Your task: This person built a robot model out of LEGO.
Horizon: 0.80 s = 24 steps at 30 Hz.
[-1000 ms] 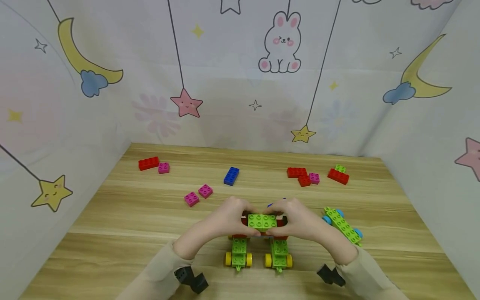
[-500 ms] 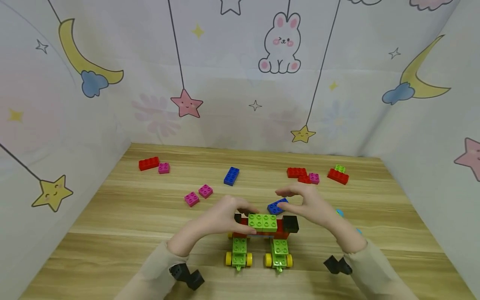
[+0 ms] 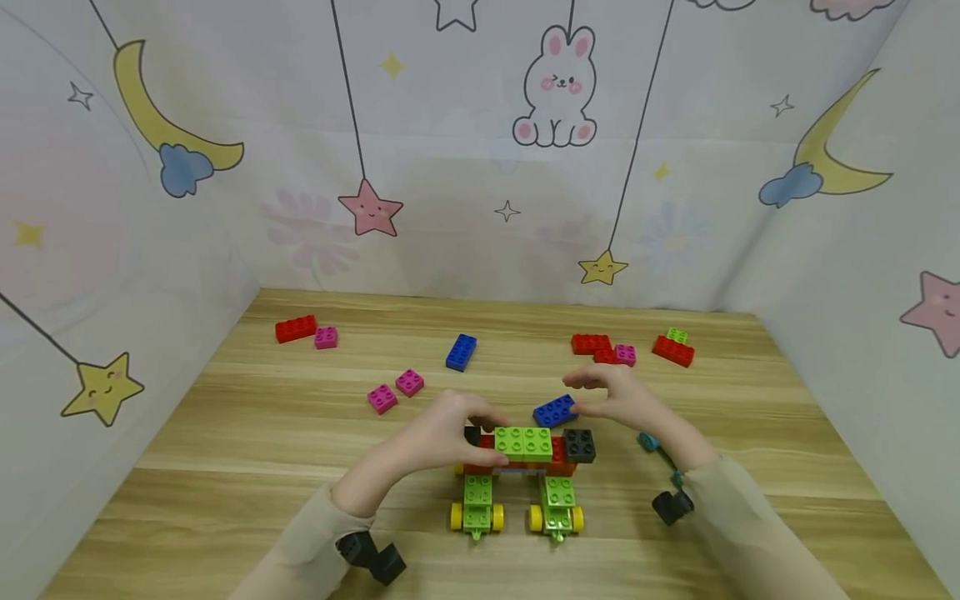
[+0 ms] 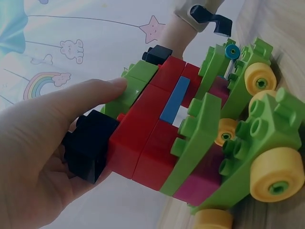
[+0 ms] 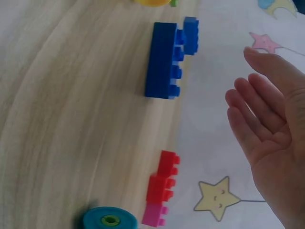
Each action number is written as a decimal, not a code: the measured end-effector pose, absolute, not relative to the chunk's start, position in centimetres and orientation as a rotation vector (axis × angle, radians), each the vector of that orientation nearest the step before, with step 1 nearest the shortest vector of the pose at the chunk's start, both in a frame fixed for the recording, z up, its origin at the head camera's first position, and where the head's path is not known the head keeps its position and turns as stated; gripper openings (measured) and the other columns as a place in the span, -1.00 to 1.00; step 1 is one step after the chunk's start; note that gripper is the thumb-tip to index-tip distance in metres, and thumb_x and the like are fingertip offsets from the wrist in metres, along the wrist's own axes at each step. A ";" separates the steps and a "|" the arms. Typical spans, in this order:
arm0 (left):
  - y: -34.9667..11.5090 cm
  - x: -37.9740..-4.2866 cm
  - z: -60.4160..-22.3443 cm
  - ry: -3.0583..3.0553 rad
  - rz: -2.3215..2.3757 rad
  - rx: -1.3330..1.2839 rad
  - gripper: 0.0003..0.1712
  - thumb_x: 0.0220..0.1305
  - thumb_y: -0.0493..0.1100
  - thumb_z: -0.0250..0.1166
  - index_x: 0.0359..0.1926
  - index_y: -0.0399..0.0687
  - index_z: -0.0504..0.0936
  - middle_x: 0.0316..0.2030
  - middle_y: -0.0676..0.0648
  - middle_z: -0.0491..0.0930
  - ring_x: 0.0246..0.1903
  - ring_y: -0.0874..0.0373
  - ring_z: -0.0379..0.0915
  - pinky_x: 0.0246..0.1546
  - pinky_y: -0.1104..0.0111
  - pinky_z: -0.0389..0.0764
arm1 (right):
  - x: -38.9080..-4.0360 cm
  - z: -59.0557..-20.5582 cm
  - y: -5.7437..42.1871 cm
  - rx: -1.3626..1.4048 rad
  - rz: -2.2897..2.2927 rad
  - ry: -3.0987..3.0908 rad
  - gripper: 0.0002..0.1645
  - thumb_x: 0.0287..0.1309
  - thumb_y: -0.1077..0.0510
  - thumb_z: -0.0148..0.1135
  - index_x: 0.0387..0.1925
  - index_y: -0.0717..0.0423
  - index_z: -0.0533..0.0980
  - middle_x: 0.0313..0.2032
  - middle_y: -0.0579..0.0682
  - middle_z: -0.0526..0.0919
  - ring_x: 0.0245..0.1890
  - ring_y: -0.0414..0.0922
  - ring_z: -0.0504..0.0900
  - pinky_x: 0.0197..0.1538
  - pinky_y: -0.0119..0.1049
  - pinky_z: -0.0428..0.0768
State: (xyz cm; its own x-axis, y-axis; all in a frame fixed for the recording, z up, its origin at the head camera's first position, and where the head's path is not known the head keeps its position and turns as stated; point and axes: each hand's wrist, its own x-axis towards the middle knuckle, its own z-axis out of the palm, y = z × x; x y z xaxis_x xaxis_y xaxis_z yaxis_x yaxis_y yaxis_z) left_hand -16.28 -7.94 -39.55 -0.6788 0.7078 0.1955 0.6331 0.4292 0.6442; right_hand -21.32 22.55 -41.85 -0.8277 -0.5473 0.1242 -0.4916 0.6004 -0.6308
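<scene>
A toy brick vehicle stands on the table, with red bricks [image 4: 151, 109] bridging two green wheeled bases [image 3: 478, 504] on yellow wheels. Two light green bricks [image 3: 523, 444] sit on top, between a black brick [image 3: 579, 446] at the right end and another black brick [image 4: 90, 145] at the left end. My left hand [image 3: 442, 433] grips the left end, thumb on the green brick and fingers behind; the black brick lies within its palm. My right hand [image 3: 622, 406] is empty, fingers apart, beside a blue brick [image 3: 556, 411] behind the vehicle.
Pink bricks [image 3: 382, 398] and another blue brick [image 3: 461, 352] lie farther back on the table [image 3: 225, 467]. Red bricks [image 3: 591, 343] are at the back right, with a red brick [image 3: 296, 328] at the back left. A blue wheel [image 5: 110, 218] shows near the right forearm.
My right hand has let go of the vehicle's right end, baring the black brick, and moved up and right. The left hand stays on the vehicle.
</scene>
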 end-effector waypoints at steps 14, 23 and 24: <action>-7.9 -16.3 -39.5 2.559 1.089 1.204 -0.63 0.07 -0.07 0.50 -0.10 -0.13 0.74 -0.19 -0.04 0.73 -0.21 0.12 0.63 -0.20 0.48 0.60 | -23.4 -43.5 22.6 -0.917 -0.846 2.643 -0.40 0.03 0.18 0.47 0.12 0.31 0.53 0.08 0.20 0.63 0.10 0.17 0.56 0.21 0.12 0.49; -7.9 -16.3 -39.5 2.562 1.090 1.186 -0.61 0.07 -0.05 0.50 -0.09 -0.13 0.74 -0.19 -0.03 0.74 -0.21 0.18 0.63 -0.19 0.48 0.60 | -24.1 -44.6 21.7 -0.934 -0.740 2.614 -0.43 0.00 0.20 0.48 0.08 0.27 0.56 0.05 0.17 0.65 0.11 0.14 0.58 0.20 0.06 0.52; -7.9 -16.3 -39.5 2.564 1.088 1.186 -0.61 0.07 -0.05 0.50 -0.09 -0.13 0.74 -0.19 -0.03 0.74 -0.21 0.17 0.63 -0.19 0.48 0.60 | -24.2 -44.8 21.6 -0.952 -0.725 2.615 -0.45 0.00 0.21 0.48 0.07 0.27 0.57 0.04 0.17 0.65 0.09 0.13 0.58 0.19 0.04 0.53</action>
